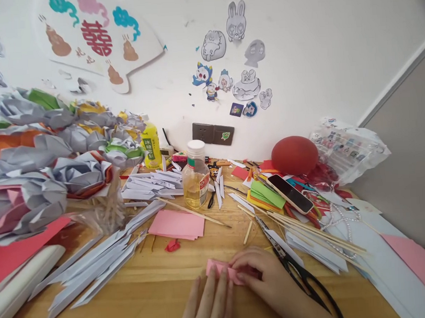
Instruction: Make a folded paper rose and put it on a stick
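Observation:
A small folded piece of pink paper lies on the wooden table in front of me. My left hand rests on its left part, fingers stretched out and pressing it flat. The thumb and fingers of my right hand pinch its right end. Just beyond sits a stack of pink paper sheets, with a crumpled red scrap near its front edge. Black-handled scissors lie right beside my right hand, blades pointing away from me.
Folded white paper strips lie at left, below many paper flowers. A bottle of yellowish liquid stands mid-table. Wooden sticks, a phone, green paper and a red balloon are at right.

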Demonstrator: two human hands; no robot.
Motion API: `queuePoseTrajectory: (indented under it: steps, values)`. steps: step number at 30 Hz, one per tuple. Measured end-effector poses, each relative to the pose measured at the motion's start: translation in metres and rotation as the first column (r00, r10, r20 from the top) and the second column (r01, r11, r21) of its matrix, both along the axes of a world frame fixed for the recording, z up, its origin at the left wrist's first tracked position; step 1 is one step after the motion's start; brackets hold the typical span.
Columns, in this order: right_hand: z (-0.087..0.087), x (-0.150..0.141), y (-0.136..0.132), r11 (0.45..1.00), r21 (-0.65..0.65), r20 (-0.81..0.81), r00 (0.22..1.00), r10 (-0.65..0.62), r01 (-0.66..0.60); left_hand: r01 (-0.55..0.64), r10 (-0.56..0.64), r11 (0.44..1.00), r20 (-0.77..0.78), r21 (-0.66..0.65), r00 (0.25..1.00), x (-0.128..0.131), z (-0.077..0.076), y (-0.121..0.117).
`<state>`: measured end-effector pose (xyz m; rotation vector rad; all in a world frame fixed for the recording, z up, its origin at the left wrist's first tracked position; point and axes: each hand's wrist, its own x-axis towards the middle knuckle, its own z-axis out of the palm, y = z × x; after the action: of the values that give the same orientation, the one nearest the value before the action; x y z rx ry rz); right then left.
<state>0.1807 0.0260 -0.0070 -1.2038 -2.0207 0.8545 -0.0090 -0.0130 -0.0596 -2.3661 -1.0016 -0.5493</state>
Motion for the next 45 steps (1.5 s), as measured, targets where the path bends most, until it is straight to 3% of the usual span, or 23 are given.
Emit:
queuePoseTrajectory:
  steps: [22, 29, 37, 45]
  values:
    - [-0.004, -0.002, 0.000, 0.999, -0.021, 0.073, 0.996, -0.045, 0.047, -0.046, 0.044, 0.998, -0.040, -0.050, 0.998, 0.003, 0.012, 0.001]
    - [0.002, -0.001, -0.002, 0.994, -0.091, 0.066, 0.996, -0.054, 0.060, -0.081, 0.077, 0.996, -0.075, -0.045, 0.994, 0.001, 0.006, -0.002]
    - [-0.001, -0.003, -0.009, 0.996, -0.028, 0.047, 0.996, -0.078, 0.079, -0.150, 0.147, 0.981, -0.031, -0.122, 0.989, 0.007, -0.005, -0.008]
    - [0.002, -0.006, -0.011, 0.997, -0.016, 0.099, 0.993, -0.069, 0.071, -0.107, 0.102, 0.987, -0.046, -0.119, 0.994, 0.004, 0.000, -0.004]
